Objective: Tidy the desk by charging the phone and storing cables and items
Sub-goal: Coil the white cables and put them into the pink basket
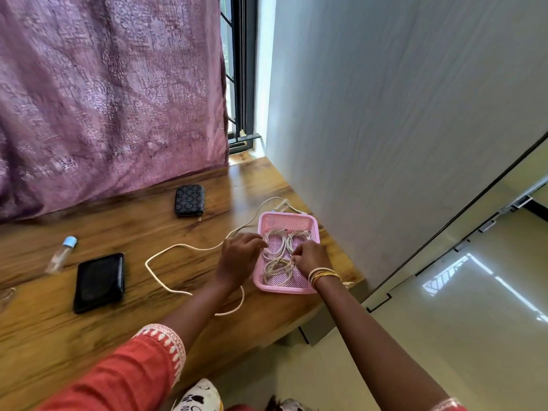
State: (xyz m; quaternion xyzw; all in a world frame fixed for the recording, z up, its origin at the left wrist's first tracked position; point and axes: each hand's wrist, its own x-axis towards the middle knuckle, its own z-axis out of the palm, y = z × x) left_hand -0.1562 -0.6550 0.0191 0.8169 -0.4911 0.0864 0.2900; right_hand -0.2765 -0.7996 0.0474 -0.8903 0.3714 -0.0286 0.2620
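A pink plastic basket (289, 221) sits near the right end of the wooden desk (133, 232). Inside it lie three coiled white cables (274, 240). My right hand (310, 256) is inside the basket with its fingers curled over the nearest coil (277, 269). My left hand (241, 255) hovers at the basket's left rim, its relaxed fingers reaching toward the coils. A long loose white cable (166, 250) loops across the desk from behind the basket and runs under my left arm. A black phone (99, 281) lies flat to the left.
A dark patterned zip wallet (189, 200) lies further back on the desk. A small clear bottle with a blue cap (62, 253) lies left of the phone. A purple curtain (112, 84) hangs behind, and a white wall (385, 114) stands to the right.
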